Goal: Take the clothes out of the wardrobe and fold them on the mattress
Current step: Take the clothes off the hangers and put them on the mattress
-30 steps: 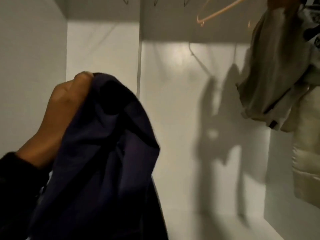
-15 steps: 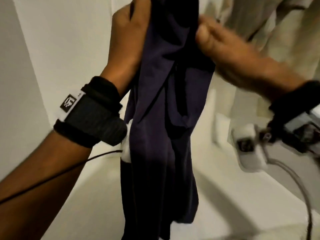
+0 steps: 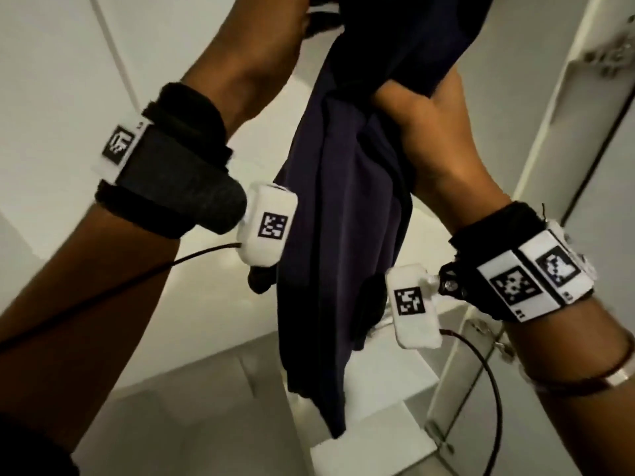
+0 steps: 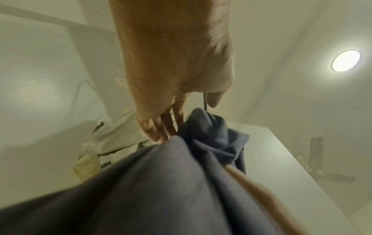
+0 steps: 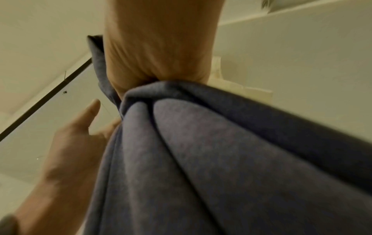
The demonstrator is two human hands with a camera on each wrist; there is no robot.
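Note:
A dark navy garment [image 3: 343,207] hangs between my two raised arms, in front of the open white wardrobe. My right hand [image 3: 412,111] grips a bunch of its fabric in a fist, which the right wrist view shows from below as the right hand [image 5: 159,55] on the navy garment [image 5: 201,151]. My left hand [image 3: 271,29] reaches higher and is cut off at the frame's top. In the left wrist view the left hand [image 4: 177,114] lies with straight fingers against the top fold of the garment [image 4: 211,132], thumb apart, with a thin dark rod [image 4: 205,101] between thumb and fingers.
Beige clothes [image 4: 112,139] still hang further inside the wardrobe. A white wardrobe door with a metal hinge [image 3: 611,56] stands at the right. The wardrobe's white floor [image 3: 171,389] lies below. A round ceiling light [image 4: 345,62] shines overhead.
My view has swung further down to the wardrobe floor. The right hand, which reached for the garment half a second ago, now grips it in a fist. Both arms are higher.

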